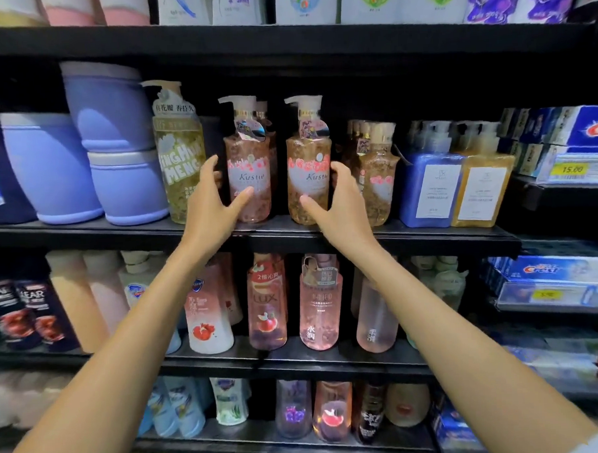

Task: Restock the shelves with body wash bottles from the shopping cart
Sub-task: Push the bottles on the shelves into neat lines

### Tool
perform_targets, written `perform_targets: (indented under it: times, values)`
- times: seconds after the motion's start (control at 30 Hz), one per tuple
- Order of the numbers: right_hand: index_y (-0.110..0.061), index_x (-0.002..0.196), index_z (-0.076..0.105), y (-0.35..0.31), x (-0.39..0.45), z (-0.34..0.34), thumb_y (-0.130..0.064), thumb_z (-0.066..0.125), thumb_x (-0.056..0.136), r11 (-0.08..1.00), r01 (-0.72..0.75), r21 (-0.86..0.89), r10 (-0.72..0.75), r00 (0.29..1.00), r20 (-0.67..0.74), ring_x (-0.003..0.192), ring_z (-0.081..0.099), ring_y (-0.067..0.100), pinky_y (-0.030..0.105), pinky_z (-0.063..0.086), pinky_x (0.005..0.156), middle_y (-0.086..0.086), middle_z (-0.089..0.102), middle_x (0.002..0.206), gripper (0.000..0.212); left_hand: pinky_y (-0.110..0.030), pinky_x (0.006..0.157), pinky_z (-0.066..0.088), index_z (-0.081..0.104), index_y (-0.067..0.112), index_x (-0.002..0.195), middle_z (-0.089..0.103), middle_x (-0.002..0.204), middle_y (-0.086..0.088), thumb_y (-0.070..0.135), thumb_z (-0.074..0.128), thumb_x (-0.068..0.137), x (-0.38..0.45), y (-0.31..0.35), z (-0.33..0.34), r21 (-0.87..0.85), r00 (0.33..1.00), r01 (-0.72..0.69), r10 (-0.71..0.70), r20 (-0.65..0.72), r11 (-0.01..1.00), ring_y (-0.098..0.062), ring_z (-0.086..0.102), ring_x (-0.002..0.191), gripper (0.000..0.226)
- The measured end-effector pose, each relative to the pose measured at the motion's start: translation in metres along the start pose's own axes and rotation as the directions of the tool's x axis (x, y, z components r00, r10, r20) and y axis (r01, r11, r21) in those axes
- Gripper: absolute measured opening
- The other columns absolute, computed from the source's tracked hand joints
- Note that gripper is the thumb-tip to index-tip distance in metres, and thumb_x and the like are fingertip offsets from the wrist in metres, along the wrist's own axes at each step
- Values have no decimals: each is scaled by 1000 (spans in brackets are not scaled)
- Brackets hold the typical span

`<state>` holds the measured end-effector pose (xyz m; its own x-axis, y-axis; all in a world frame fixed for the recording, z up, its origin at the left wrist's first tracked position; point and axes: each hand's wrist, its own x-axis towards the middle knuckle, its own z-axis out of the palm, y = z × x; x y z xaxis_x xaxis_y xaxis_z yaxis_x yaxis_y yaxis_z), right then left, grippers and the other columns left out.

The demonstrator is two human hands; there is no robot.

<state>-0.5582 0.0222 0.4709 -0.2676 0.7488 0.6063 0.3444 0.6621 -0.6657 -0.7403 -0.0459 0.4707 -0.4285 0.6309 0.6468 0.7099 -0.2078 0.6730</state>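
Two Kustie pump bottles stand upright side by side on the middle black shelf (428, 232). My left hand (211, 206) grips the pink bottle (248, 160) from its left side, thumb across the front. My right hand (336, 204) grips the amber bottle (308, 157) from its right side, thumb on its lower front. Both bottles rest on the shelf board with a dark gap between them. More bottles of the same kind stand behind the pink one. The shopping cart is not in view.
A yellowish flower-print pump bottle (179, 152) stands just left of my left hand, purple tubs (107, 108) further left. Amber bottles (377, 175) crowd right of my right hand, then blue and yellow square bottles (433, 186). Lower shelves hold Lux bottles (266, 303); toothpaste boxes (560, 129) sit far right.
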Motion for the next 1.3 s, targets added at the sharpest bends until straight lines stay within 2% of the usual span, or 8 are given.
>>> perform_targets:
  times: [0.1,0.2,0.33,0.5,0.6,0.8,1.0,1.3]
  values:
    - [-8,125,51,12,-57,-5,-9,61,89,979,201,40,-188,958,-215,112,49,9,15,37,96,-1,53,121,37,-20,93,47,55,15,124,63,115,4,21,61,92,-58,-4,-15,-91,982,-64,46,-185,994,-1,58,104,33]
    - [-11,111,57,53,-120,4,-6,64,87,983,175,47,-165,972,-165,102,54,8,13,39,91,-3,59,109,25,-10,73,47,64,19,98,66,92,13,9,60,91,-129,-30,-19,-151,958,-23,-21,-286,988,3,60,82,12]
    - [-8,130,45,109,-160,35,-16,74,83,982,-185,50,182,982,59,118,50,18,29,40,105,6,50,129,56,-14,75,47,62,18,98,68,96,0,9,68,86,-186,-75,17,-162,947,289,-306,-93,943,4,60,81,16]
    - [-2,140,24,146,-146,67,-32,82,74,891,-454,14,449,886,118,132,38,28,35,33,105,16,37,143,93,-24,103,37,38,9,141,47,140,-4,26,73,83,-177,-110,68,-48,867,466,-445,223,884,-12,47,122,70]
    - [-3,117,34,160,-133,83,-35,84,70,864,-503,-28,503,858,105,118,49,31,31,40,87,17,49,126,75,-32,106,36,32,3,140,43,143,-10,32,75,81,-155,-124,91,26,832,498,-486,267,867,-23,41,131,79]
    - [-8,95,43,171,-119,97,-39,87,63,852,-516,-90,522,851,63,90,54,25,29,38,70,13,54,100,62,-15,62,35,43,10,88,49,91,-1,33,83,72,-129,-143,107,105,822,515,-525,221,851,-16,47,84,49]
    - [-12,88,47,173,-120,95,-38,88,62,876,-471,-107,479,875,72,80,51,17,22,33,58,5,58,91,55,-18,49,32,34,18,67,39,68,7,30,85,69,-126,-153,106,114,838,480,-493,234,870,-9,37,61,52]
    - [-8,108,55,169,-124,81,-34,89,63,891,-441,-105,454,868,200,100,60,19,27,49,81,5,64,111,62,-9,47,37,45,21,67,52,66,11,21,86,67,-125,-158,102,75,865,421,-425,265,904,1,47,58,41]
